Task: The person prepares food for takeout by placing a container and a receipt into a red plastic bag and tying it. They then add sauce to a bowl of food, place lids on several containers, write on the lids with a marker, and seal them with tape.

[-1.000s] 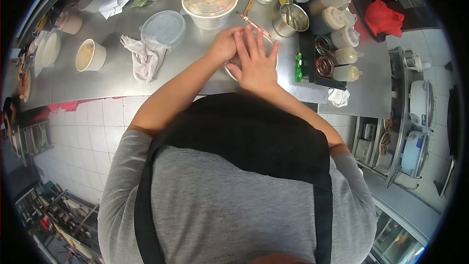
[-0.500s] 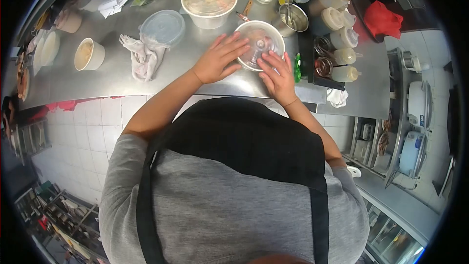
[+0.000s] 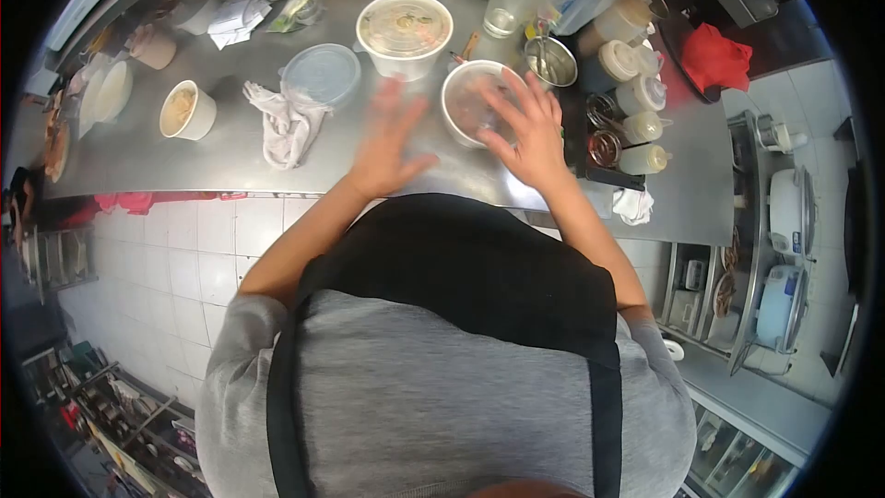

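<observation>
The step in hand appears to be work on the round white bowl [image 3: 460,109], which sits near the front of the steel counter [image 3: 241,170], right of the middle. What seems to be a clear lid covers it, with reddish food showing through, though haze hides whether the rim is sealed all the way around.

The right hand [image 3: 528,127] is over the bowl's right side, fingers spread and gripping nothing; whether the fingertips touch it, I cannot tell. The left hand [image 3: 390,143] (badly blurred) is spread too, holding nothing, over bare counter between the crumpled cloth [image 3: 288,129] on the left and the bowl on the right.

Just beyond, to the far left of the bowl, stands a larger lidded bowl [image 3: 404,37]; a loose round lid [image 3: 323,74] lies farther left, beside the cloth. A metal pot [image 3: 550,63] is close by on the far right.

As I judge it, any next move on the bowl calls for a palm at each side, level and gentle, clear of the pot
</observation>
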A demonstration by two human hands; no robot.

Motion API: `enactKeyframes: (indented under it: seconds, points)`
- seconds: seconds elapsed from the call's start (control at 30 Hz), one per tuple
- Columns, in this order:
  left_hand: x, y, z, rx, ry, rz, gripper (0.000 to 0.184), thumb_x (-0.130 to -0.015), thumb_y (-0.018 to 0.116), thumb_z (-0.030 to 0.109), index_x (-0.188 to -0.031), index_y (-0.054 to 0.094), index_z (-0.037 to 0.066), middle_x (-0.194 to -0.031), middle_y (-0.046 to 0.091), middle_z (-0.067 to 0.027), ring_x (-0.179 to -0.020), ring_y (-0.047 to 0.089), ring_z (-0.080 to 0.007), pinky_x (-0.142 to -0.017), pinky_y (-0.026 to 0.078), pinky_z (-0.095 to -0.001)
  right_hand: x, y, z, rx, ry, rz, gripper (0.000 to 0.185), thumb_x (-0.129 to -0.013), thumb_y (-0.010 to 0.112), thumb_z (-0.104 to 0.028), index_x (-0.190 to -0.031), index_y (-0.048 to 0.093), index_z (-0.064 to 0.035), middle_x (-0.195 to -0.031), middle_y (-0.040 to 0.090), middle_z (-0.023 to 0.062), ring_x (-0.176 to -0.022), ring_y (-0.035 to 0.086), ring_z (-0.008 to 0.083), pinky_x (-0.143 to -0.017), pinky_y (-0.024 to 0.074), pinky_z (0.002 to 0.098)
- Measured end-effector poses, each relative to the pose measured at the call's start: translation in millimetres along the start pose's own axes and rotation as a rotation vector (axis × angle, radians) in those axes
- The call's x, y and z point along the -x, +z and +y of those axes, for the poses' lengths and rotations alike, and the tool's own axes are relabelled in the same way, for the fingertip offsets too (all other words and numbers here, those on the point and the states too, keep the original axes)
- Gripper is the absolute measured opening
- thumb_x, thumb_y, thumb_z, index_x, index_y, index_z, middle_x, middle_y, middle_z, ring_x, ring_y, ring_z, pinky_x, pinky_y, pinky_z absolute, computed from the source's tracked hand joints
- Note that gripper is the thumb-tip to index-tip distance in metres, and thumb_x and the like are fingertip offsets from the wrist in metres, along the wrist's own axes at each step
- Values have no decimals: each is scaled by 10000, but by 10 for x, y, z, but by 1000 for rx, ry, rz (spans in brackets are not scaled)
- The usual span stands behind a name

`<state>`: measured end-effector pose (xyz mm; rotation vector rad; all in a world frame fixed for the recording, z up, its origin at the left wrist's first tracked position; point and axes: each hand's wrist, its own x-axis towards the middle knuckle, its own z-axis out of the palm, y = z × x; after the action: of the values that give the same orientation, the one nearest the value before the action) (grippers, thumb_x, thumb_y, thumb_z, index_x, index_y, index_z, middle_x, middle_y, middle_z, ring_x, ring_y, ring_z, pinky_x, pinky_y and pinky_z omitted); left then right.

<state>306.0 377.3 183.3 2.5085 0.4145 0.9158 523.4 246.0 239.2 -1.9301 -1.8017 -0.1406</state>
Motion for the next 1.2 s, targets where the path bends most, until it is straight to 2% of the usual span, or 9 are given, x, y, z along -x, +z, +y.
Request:
enactKeyframes:
  seconds: [0.2, 0.33, 0.4, 0.47, 0.67, 0.77, 0.83, 0.93, 1.2]
  points:
    - [613, -1028, -1030, -81, -749, 921, 688, -883, 603, 246, -1436, 228, 84, -1437, 121, -179, -1243, 354, -313, -957, 411, -421, -357, 304, -100, 197, 142, -309, 699, -769, 537, -687, -1395, 370, -422, -1539, 166, 125, -1378, 101, 499, -1007, 126, 732]
    - [1027, -1620, -1710, 257, -1077, 1293, 614, -880, 616, 350, -1321, 295, 69, -1128, 455, -176, -848, 535, -231, -685, 484, -375, -488, 435, -219, 241, 184, -410, 754, -764, 539, -691, -1427, 290, -432, -1555, 98, 116, -1388, 63, 490, -1001, 127, 741]
    - [1112, -1830, -2011, 534, -1210, 1273, 648, -847, 649, 434, -1255, 300, 70, -747, 546, -113, -546, 515, -205, -497, 453, -348, -488, 435, -153, 253, 153, -373, 768, -773, 532, -687, -1440, 271, -410, -1555, 82, 130, -1384, 60, 498, -995, 108, 750]
    - [1030, -1998, -2073, 436, -1260, 1163, 474, -859, 647, 399, -1071, 479, 9, -693, 547, -120, -532, 538, -225, -458, 455, -356, -460, 468, -52, 192, 133, -338, 801, -773, 520, -697, -1454, 266, -360, -1550, 94, 145, -1387, 63, 492, -1020, 97, 725]
    - [1618, -2402, -3023, 312, -1211, 1028, 372, -879, 569, 266, -1064, 569, -56, -1014, 595, -165, -804, 626, -282, -592, 566, -361, -443, -995, 88, -46, 102, 236, 721, -756, 690, -436, -1371, 423, -173, -1411, 379, 177, -1328, 313, 367, -1054, 267, 534]
    - [1581, -2586, -2629, 304, -1130, 999, 365, -874, 529, 219, -1086, 557, -76, -1052, 592, -177, -839, 629, -279, -652, 576, -344, -161, -1619, 833, 58, 349, 459, 552, -700, 747, -266, -1188, 585, -62, -1186, 595, 171, -1096, 569, 327, -922, 452, 380]
    - [1561, -2756, -2255, 276, -1135, 908, 364, -867, 559, 226, -1074, 562, -74, -1034, 596, -165, -847, 629, -265, -703, 569, -335, 122, -1942, 1095, 117, 705, 126, 553, -651, 782, -239, -1134, 600, -40, -1076, 649, 169, -981, 627, 332, -846, 493, 369]
    - [1614, -2890, -1862, 387, -1159, 766, 376, -875, 588, 243, -1122, 562, -39, -1033, 612, -141, -883, 637, -247, -747, 556, -347, 462, -1721, 1450, 82, 743, -80, 587, -602, 821, -246, -1108, 599, -48, -1009, 668, 180, -927, 640, 355, -817, 498, 390]
    - [824, -1427, -285, 337, -1098, 446, 306, -868, 570, 216, -1065, 605, -16, -1050, 564, -86, -946, 590, -199, -762, 530, -332, 516, -1266, 1412, -16, 815, 200, 533, -630, 833, -239, -1083, 591, -98, -1002, 666, 170, -895, 653, 250, -784, 495, 354]
